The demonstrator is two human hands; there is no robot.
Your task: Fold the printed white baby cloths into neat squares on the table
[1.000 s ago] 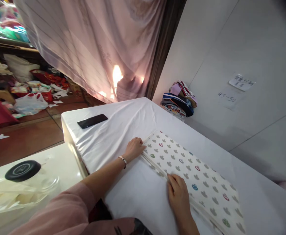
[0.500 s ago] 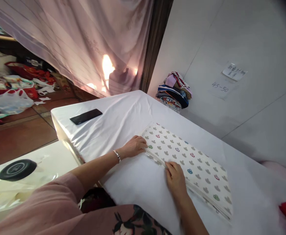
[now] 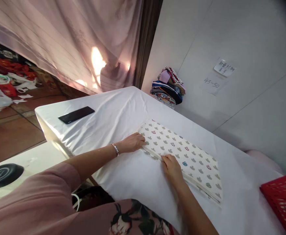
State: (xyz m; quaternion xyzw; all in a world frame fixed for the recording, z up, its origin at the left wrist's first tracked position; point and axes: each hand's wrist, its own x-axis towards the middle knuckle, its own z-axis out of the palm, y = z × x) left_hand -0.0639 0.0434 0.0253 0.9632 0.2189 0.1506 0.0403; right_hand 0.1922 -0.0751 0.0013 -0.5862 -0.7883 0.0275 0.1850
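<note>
A folded white cloth [image 3: 179,153] printed with grey bunny-like shapes and a few coloured ones lies flat on the white-covered table [image 3: 113,120]. Several layers show along its near edge. My left hand [image 3: 133,142], with a bracelet at the wrist, pinches the cloth's near left corner. Farther right along the same edge, my right hand [image 3: 171,168] grips the layers, thumb on top and the other fingers mostly hidden.
A black phone [image 3: 76,115] lies at the table's left end. Folded clothes [image 3: 167,88] are stacked by the wall. A red plastic basket [image 3: 283,199] stands at the right edge. On a lower surface at left sits a round black object [image 3: 3,175]. A pink curtain [image 3: 84,39] hangs behind.
The view has turned slightly right, so more of the red basket shows. Both hands keep their places on the cloth's near edge, and the cloth looks unchanged.
</note>
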